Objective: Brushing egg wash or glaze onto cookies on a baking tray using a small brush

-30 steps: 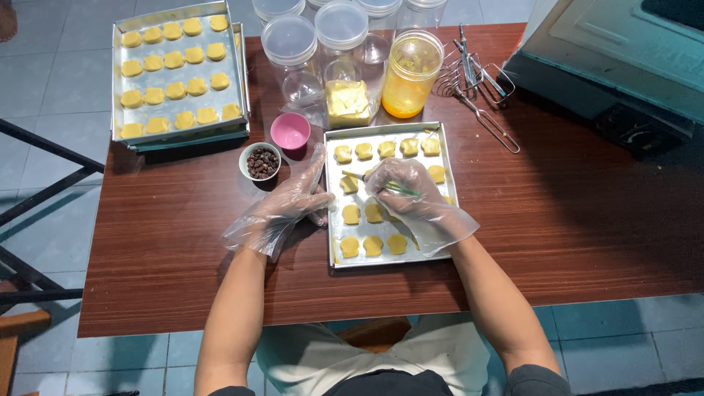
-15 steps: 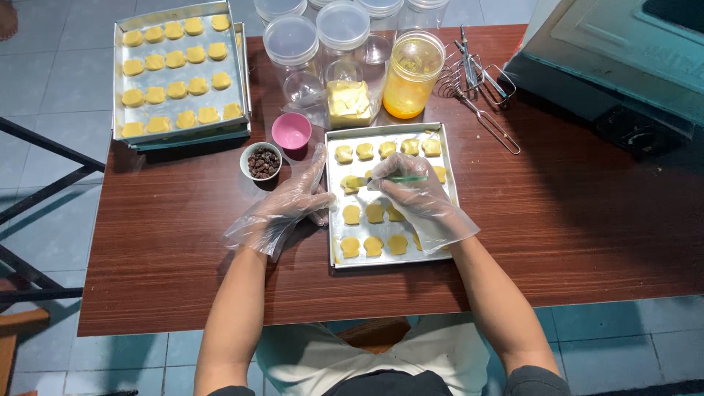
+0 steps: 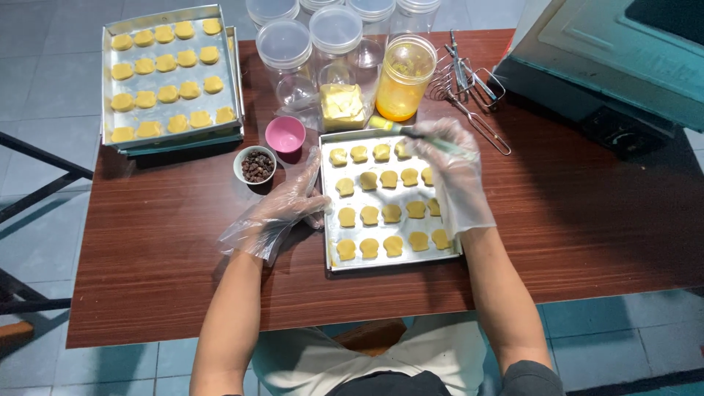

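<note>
A metal baking tray (image 3: 331, 258) with several yellow cookie-dough pieces (image 3: 369, 215) lies on the wooden table (image 3: 147, 264) in front of me. My left hand (image 3: 288, 202), in a loose clear plastic glove, rests on the tray's left rim. My right hand (image 3: 449, 163), also gloved, holds a green-handled pastry brush (image 3: 411, 133) over the tray's far right corner. The brush tip points left toward the far edge of the tray, near a jar of yellow liquid (image 3: 404, 77).
A second tray of dough pieces (image 3: 167, 73) sits far left on another tray. A small bowl of dark bits (image 3: 256, 165), a pink cup (image 3: 284, 134), clear lidded jars (image 3: 287, 59), a butter block (image 3: 342, 105), wire beaters (image 3: 469, 84) and an oven (image 3: 616, 66) stand behind.
My right hand has lifted the brush from the middle of the tray toward its far right corner, near the yellow jar. My left hand stays on the tray's left rim.
</note>
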